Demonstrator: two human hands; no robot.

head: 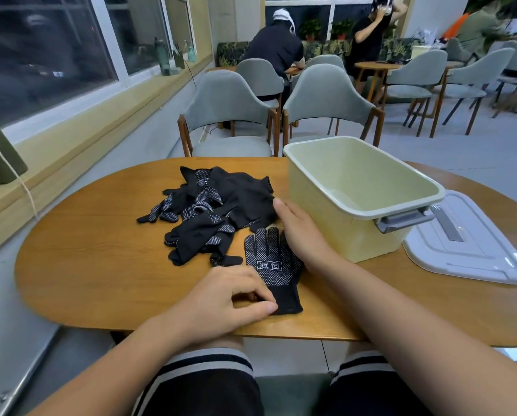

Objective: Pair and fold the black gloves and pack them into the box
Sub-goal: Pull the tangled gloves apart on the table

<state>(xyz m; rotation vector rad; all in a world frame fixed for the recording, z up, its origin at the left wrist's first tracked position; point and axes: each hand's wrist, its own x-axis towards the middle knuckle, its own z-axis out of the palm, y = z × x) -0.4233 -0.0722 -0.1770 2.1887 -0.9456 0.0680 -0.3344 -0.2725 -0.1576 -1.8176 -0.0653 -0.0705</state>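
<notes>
Head camera shows one glove (270, 267) laid flat, dotted palm up, near the table's (95, 265) front edge. The left hand (221, 298) pinches its cuff; the right hand (299, 232) rests open along its fingers, beside the box (368, 229). Risk: reaching into the tangled pile (212, 208) could drag several gloves, or pick a same-handed mate, since they look alike.

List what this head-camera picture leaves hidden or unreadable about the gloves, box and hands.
- Pile of black gloves: count unknowable; they overlap.
- Green box: floor partly hidden by its near wall.
- Flat glove: cuff edge under left hand, one side under right hand.
</notes>
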